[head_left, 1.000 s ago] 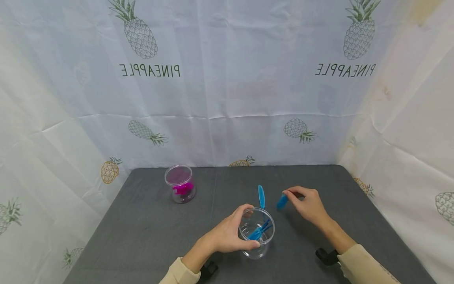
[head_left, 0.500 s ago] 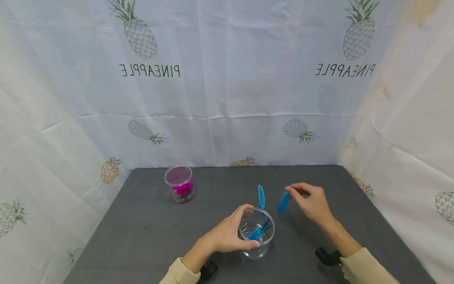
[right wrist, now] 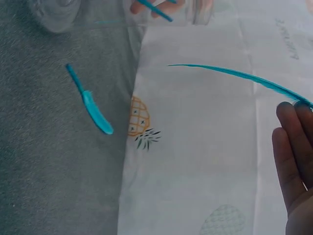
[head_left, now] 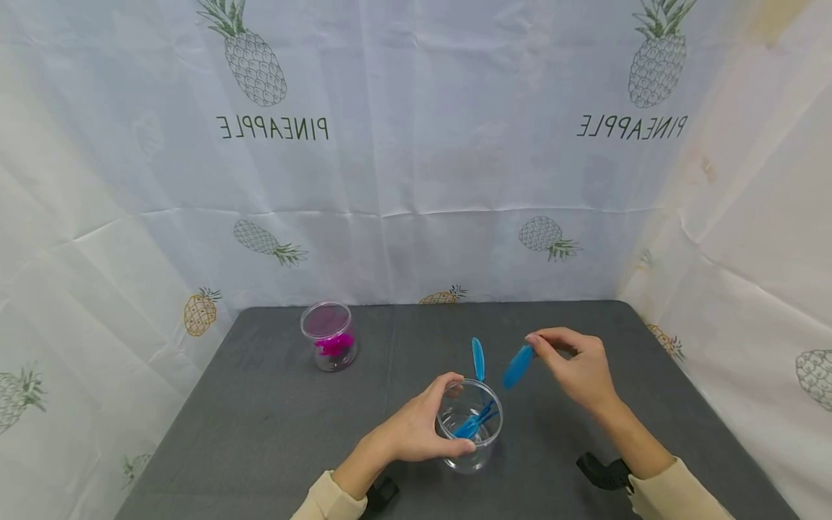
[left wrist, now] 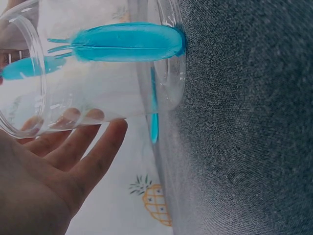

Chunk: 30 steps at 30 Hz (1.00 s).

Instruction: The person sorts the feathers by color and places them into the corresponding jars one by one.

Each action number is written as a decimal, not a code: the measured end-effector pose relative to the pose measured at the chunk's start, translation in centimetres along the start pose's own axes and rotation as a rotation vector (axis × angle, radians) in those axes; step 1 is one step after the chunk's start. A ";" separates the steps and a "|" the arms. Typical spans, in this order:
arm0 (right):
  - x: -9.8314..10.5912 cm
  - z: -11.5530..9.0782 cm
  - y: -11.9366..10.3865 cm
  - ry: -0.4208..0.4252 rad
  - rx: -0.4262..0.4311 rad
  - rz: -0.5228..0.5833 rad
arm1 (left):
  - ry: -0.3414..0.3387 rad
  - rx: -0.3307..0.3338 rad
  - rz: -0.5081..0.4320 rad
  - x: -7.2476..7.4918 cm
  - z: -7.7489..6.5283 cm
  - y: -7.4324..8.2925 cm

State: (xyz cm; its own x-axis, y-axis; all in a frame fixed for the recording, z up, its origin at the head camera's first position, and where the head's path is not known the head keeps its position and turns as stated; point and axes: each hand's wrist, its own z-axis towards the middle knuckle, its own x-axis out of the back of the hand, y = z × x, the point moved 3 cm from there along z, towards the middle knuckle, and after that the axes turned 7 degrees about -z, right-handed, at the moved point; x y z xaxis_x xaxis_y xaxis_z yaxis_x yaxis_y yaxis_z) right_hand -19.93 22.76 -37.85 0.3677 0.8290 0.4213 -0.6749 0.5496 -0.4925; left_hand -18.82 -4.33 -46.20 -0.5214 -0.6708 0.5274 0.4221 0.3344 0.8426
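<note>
My left hand (head_left: 416,427) grips a clear jar (head_left: 465,464), thumb at the near side of its rim and fingers round the far side. Several blue feathers (left wrist: 127,43) stand inside with their quills toward the mouth. To the right of the jar, my right hand (head_left: 581,370) pinches another blue feather (head_left: 518,367) at one end, between thumb and fingertips. That feather hangs down at a slant toward the jar, above the table; the right wrist view catches it edge-on as a thin curved feather (right wrist: 244,76). Just behind the jar, a single blue feather (head_left: 478,358) lies on the table.
A second clear jar (head_left: 334,362) with bright pink contents stands at the back left of the dark grey table (head_left: 279,426). A white curtain (head_left: 416,159) with pineapple prints hangs behind the table and along both sides.
My right hand has moved a little up and to the right in the head view, and the pinched feather has turned to show more of its length. My left hand and the jar stay put.
</note>
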 end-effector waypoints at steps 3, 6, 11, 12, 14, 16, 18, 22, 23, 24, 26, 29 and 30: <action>0.3 0.2 -0.6 -0.003 -0.001 0.017 | -0.003 0.000 0.002 0.0 0.0 0.0; 0.4 0.3 -1.1 0.009 -0.002 0.039 | -0.004 -0.001 0.005 0.0 0.1 0.0; 0.4 0.4 -1.5 0.031 -0.016 0.066 | -0.003 -0.009 0.011 -0.1 0.1 0.0; 0.4 0.5 -1.6 0.035 -0.022 0.069 | -0.003 -0.007 0.010 -0.1 0.1 0.0; 0.3 0.5 -1.8 0.042 -0.035 0.079 | -0.005 0.001 0.007 -0.1 0.1 -0.1; 0.1 0.4 -2.1 0.042 -0.045 0.092 | -0.007 0.010 0.005 -0.1 0.2 -0.1; -0.1 0.4 -2.2 0.036 -0.051 0.103 | -0.008 0.017 0.000 -0.1 0.2 -0.1; -0.8 0.1 -2.5 0.013 -0.060 0.130 | -0.005 0.015 0.003 -0.2 0.3 -0.2; -1.0 0.0 -2.5 0.009 -0.064 0.132 | -0.004 0.012 0.004 -0.2 0.3 -0.1; -1.2 -0.1 -2.5 0.009 -0.067 0.132 | -0.002 0.007 0.008 -0.2 0.3 -0.1; -1.6 -0.4 -2.6 0.011 -0.076 0.129 | -0.001 0.009 0.007 -0.2 0.3 -0.1; -2.2 -0.8 -2.6 0.009 -0.080 0.123 | 0.000 0.014 0.010 -0.2 0.2 -0.1; -2.4 -0.9 -2.5 0.006 -0.083 0.125 | 0.000 0.017 0.010 -0.2 0.2 -0.1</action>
State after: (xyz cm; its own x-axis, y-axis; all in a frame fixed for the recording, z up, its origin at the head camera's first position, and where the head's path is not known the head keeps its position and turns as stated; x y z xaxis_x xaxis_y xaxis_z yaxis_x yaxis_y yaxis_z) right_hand -18.51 19.52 -38.31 0.2881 0.8921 0.3480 -0.6606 0.4483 -0.6023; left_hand -18.94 -4.07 -46.36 -0.5172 -0.6673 0.5359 0.4147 0.3523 0.8390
